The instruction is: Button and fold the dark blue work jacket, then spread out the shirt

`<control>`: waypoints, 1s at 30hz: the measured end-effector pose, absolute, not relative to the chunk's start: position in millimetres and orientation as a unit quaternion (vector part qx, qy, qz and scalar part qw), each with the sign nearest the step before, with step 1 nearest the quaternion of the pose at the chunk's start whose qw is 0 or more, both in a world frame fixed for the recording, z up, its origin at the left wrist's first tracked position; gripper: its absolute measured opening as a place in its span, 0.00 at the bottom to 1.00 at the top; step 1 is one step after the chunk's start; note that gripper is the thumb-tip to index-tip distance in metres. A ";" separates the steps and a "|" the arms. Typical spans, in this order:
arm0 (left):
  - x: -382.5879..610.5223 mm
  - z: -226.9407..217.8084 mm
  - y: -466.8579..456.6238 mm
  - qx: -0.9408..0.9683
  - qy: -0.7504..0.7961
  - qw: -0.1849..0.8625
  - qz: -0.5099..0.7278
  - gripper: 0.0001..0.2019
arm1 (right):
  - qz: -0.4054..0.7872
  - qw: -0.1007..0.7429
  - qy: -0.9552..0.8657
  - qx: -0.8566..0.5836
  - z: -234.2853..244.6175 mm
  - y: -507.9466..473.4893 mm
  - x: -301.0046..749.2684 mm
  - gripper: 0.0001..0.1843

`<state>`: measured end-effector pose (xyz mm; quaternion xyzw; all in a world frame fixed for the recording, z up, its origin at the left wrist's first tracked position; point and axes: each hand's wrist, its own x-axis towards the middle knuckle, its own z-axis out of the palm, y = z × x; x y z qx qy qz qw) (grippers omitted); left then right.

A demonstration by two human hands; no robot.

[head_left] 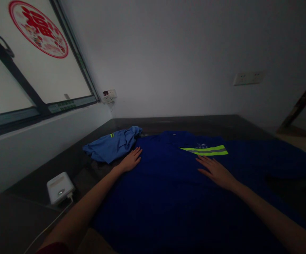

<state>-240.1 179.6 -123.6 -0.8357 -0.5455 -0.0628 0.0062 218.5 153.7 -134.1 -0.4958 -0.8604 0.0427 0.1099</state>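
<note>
A dark blue work shirt (169,183) lies spread flat on a dark table (195,123), with a yellow-green reflective stripe (206,150) across its chest. My left hand (131,160) rests flat, fingers stretched out, on the shirt's left edge. My right hand (216,171) lies flat with fingers apart on the shirt just below the stripe. Neither hand grips anything.
A lighter blue garment (113,144) lies crumpled at the back left, just beyond my left hand. A white box-shaped device (60,187) with a cable sits at the table's left edge. A window (23,70) runs along the left wall; wall sockets (248,78) are behind.
</note>
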 end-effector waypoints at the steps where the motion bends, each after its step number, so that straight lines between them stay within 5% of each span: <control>1: -243.2 -124.9 179.8 -0.837 -0.543 0.006 -0.064 0.27 | 0.044 0.110 -0.861 -0.495 -134.3 153.9 218.8 0.36; 16: -213.0 -103.7 233.7 -0.773 -0.627 0.024 -0.095 0.25 | 0.057 0.128 -0.857 -0.496 -131.2 150.6 216.9 0.35; 30: -229.6 -138.6 277.7 -0.710 -0.696 0.023 -0.108 0.26 | 0.067 0.127 -0.858 -0.493 -126.0 147.4 217.0 0.35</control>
